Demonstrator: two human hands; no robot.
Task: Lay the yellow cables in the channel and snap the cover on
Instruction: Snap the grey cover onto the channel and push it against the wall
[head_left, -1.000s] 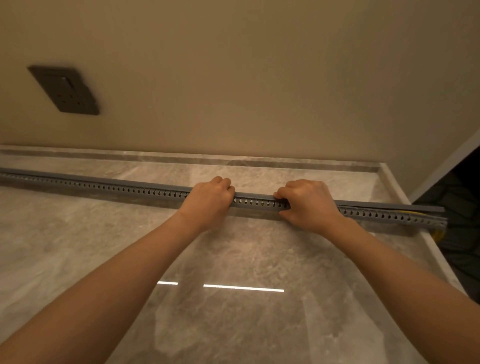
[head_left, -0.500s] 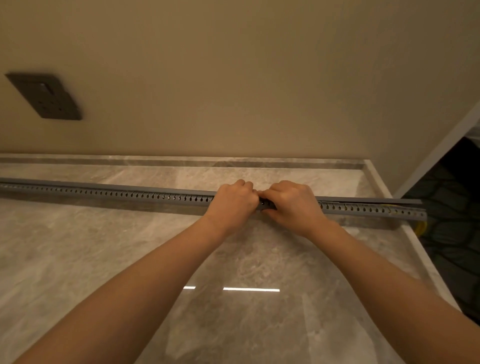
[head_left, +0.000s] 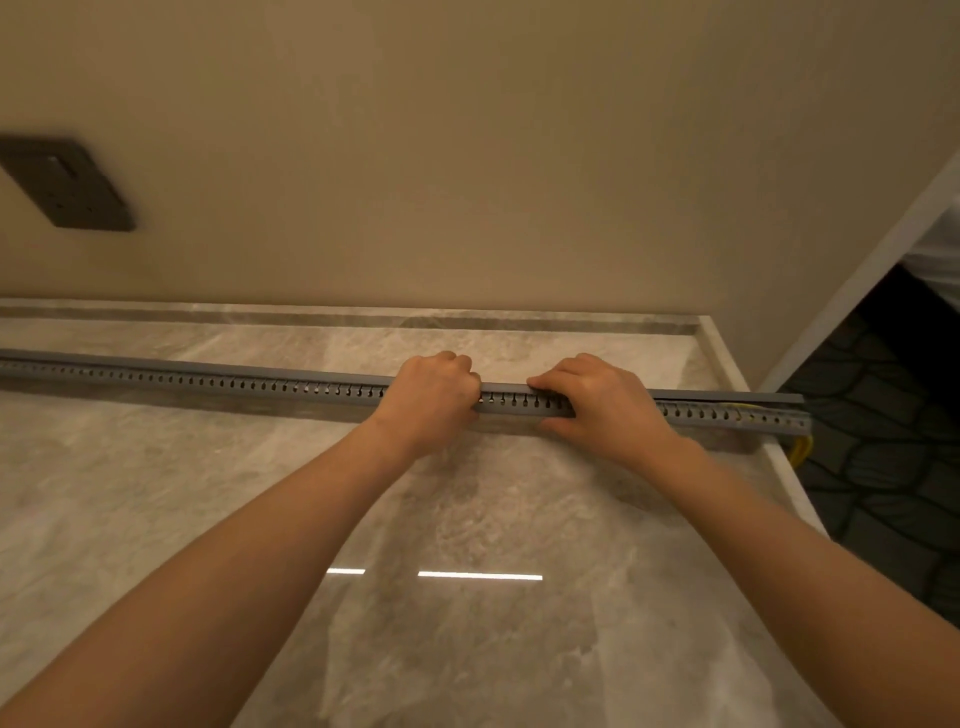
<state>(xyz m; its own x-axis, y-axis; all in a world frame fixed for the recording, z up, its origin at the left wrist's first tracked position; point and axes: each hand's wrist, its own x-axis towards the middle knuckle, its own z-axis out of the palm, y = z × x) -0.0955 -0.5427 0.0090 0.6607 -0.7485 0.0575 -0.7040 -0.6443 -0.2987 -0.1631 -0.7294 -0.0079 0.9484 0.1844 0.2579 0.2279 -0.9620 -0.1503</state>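
A long grey slotted channel (head_left: 249, 385) lies across the marble counter (head_left: 467, 519), parallel to the wall. Its grey cover (head_left: 218, 367) sits on top along the left and middle. Near the right end the cover (head_left: 727, 398) stands slightly raised, and yellow cables (head_left: 740, 406) show in the gap. A yellow cable loop (head_left: 800, 451) hangs off the counter's right edge. My left hand (head_left: 434, 400) is clenched over the channel and cover. My right hand (head_left: 602, 402) grips them just to the right, fingers on top and thumb on the front side.
A beige wall rises behind the counter, with a dark socket plate (head_left: 67, 182) at the left. The counter ends at a pale right edge (head_left: 789, 483), beyond which is dark patterned floor (head_left: 883, 441). A raised marble ledge (head_left: 363, 317) runs along the wall.
My hands came together half a second ago and have now parted again, the right hand sliding further right along the cover. The camera view shifted slightly.
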